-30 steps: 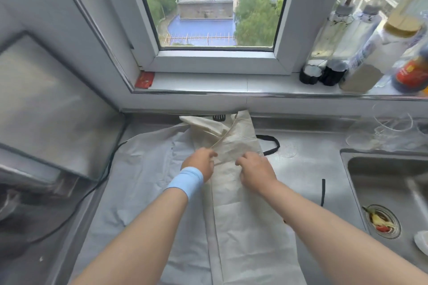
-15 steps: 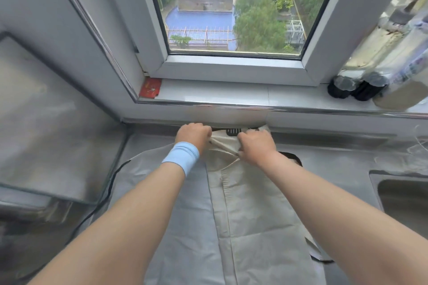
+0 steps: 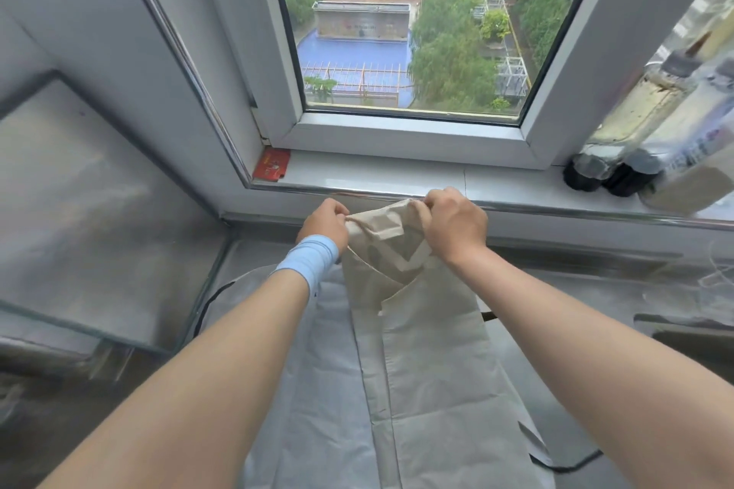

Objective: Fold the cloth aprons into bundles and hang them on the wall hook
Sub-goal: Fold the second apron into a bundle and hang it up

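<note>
Folding step. Your left hand point(image 3: 323, 222) and right hand point(image 3: 454, 226) each pinch the apron point(image 3: 429, 353) by its top edge, fingers curled tight. The cloth hangs below your fingers onto the counter point(image 3: 576, 282). Next, probably, carry the pinched edge toward you to double it.

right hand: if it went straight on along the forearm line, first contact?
Probably the windowsill, at its metal front edge just beyond the knuckles of the right hand, which grips the beige apron by its top. Depth is unclear, so it might clear that edge.
</note>
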